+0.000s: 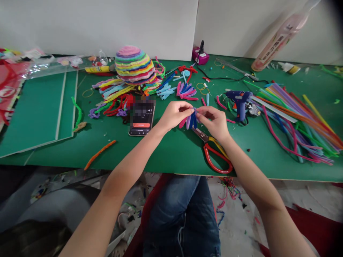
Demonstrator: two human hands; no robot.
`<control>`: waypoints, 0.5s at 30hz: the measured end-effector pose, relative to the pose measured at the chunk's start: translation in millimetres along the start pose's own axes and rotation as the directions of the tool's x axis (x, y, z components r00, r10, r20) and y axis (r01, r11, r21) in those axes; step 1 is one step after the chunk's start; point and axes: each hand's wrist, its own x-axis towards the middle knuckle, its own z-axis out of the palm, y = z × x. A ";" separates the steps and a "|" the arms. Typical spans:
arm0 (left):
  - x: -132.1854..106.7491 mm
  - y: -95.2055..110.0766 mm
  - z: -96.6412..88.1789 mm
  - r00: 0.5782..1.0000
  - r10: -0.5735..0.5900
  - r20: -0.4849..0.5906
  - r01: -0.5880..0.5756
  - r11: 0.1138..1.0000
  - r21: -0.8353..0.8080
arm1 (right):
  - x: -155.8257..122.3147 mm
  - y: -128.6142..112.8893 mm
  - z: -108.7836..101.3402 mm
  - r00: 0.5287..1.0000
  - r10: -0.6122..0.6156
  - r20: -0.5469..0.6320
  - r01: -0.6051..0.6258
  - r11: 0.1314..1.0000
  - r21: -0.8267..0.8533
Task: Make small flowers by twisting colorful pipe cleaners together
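A small bundle of pipe cleaner pieces point(192, 121) in blue, lilac and pink fans downward between my two hands. My left hand point(178, 113) pinches its upper left side between thumb and fingertips. From the other side, the thumb and fingers of my right hand point(214, 121) close on the top of the same bundle. Beneath my right wrist lie scissors point(218, 159) with red and yellow handles, their blades pointing toward the bundle. A similar pink, purple and blue pipe cleaner cluster point(187, 91) rests on the table just beyond my hands.
A phone point(142, 117) lies left of my hands. Behind it stands a striped pipe cleaner dome point(134, 66). On the right are a blue glue gun point(239, 101), loose pipe cleaners point(300, 121) and a pink bottle point(281, 41). A green board point(34, 110) occupies the left.
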 end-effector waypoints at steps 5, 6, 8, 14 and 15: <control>0.2 -0.2 1.3 1.000 -0.001 -0.012 0.001 1.000 0.013 | -1.4 1.5 1.7 1.000 0.002 0.006 -0.002 1.000 0.001; 0.2 -0.4 1.2 1.000 0.000 -0.010 0.000 1.000 0.014 | -1.6 1.1 2.0 1.000 0.001 0.008 -0.001 1.000 0.004; 0.4 -0.7 -0.1 1.000 0.004 -0.004 -0.004 1.000 0.020 | -0.8 -0.8 1.4 1.000 -0.012 0.016 0.012 1.000 -0.002; -1.4 3.1 -6.5 0.990 0.122 -0.072 -0.112 0.985 0.130 | 8.4 -8.3 -17.3 0.974 0.050 -0.222 -0.042 0.998 0.044; -2.5 4.7 -6.3 0.983 0.155 -0.100 -0.138 0.977 0.164 | 9.5 -8.9 -20.8 0.975 0.133 -0.180 -0.119 0.989 0.086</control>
